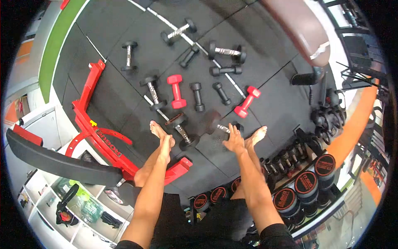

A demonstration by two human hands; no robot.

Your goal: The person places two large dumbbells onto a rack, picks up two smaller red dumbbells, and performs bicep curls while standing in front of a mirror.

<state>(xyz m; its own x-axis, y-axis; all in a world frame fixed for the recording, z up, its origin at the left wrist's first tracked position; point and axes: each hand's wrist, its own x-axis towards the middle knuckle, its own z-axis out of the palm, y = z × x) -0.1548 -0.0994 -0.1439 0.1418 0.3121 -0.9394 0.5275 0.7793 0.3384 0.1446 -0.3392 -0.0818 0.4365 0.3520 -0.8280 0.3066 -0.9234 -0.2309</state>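
Note:
My right hand [235, 141] reaches down with its fingers spread, beside the chrome handle of a black dumbbell [223, 128] that it partly covers. My left hand [167, 146] hangs near my left foot, and its fingers are too hard to make out. Just right of it lies a chrome-handled dumbbell [182, 132] on the black floor. Further forward are a red dumbbell [176, 92], a small black dumbbell [198, 97], another black one [222, 93] and a second red dumbbell [247, 102].
A red metal frame [103, 143] with a black pad [62, 159] stands at the left. White shelves [89, 211] are below it. A rack of large dumbbells [306, 184] is at the lower right. A brown padded bench [304, 31] juts in at the upper right.

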